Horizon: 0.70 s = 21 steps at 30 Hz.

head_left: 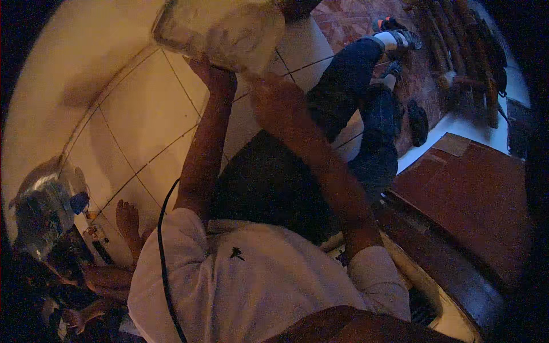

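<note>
A pale, cloudy, flat thing with rounded corners (223, 28), like a plastic tray or packet, is held up at the top of the view, partly cut off by the frame. The fingers of my left hand (214, 77) are closed on its near edge from below. At its near right corner is my right hand (274, 97), which looks closed on that corner. The dim light and blur hide most of the right fingers. What the pale thing contains, if anything, cannot be made out.
Light tiles (143, 137) lie below my hands. Legs in dark trousers (349, 74) stretch toward the upper right. A red-brown wooden surface (463, 194) stands at the right. At the left are a shiny see-through plastic bundle (43, 211) and someone's bare foot (128, 220).
</note>
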{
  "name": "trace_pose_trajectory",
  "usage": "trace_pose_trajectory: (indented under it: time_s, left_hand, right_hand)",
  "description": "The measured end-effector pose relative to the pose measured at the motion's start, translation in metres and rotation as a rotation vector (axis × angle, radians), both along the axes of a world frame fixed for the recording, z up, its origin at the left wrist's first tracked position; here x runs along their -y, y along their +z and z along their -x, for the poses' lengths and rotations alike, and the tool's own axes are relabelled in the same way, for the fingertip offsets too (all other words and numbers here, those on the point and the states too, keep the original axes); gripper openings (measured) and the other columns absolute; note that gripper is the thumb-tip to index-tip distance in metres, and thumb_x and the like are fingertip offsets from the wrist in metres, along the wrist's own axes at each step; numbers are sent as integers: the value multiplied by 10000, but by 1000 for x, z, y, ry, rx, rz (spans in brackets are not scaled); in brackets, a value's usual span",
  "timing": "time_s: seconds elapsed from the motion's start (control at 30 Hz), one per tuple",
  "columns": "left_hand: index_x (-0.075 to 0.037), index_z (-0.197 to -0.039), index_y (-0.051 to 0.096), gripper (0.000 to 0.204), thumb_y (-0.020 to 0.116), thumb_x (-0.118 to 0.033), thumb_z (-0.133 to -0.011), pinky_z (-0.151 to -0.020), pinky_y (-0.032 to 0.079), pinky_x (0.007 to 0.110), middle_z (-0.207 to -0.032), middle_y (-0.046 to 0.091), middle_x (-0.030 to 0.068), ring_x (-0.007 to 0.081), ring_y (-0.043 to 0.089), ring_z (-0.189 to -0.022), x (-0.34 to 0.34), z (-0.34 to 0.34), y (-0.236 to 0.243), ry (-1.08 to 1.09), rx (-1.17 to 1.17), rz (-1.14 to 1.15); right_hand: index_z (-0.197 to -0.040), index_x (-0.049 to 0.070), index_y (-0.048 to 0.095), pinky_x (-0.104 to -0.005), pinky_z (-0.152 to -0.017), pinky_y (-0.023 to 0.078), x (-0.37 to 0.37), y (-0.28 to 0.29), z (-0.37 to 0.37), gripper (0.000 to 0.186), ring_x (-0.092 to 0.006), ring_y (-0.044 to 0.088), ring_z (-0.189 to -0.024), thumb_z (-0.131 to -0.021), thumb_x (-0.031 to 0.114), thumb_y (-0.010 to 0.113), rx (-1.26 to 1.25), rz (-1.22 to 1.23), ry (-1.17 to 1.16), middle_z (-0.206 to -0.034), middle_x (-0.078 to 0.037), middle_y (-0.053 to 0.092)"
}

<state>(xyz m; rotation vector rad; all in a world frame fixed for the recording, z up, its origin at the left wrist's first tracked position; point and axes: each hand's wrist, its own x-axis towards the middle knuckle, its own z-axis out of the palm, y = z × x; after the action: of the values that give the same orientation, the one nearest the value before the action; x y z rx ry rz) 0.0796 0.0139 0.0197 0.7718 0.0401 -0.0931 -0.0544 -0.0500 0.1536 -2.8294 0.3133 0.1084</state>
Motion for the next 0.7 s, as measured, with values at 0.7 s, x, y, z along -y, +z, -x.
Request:
trace_pose_trajectory:
  time_s: [0.7]
  left_hand:
    - [-90,-1276,408,457,499,-307,-884,-796,502,486,-1210,532,144,373,559,-1037,-2,-6,-3,-142,-87,166]
  right_hand:
    - [-1148,120,608,-462,-679,501,54,9,3,324,-368,619,-735,-872,229,479,-73,-20,114,-795,-221,626]
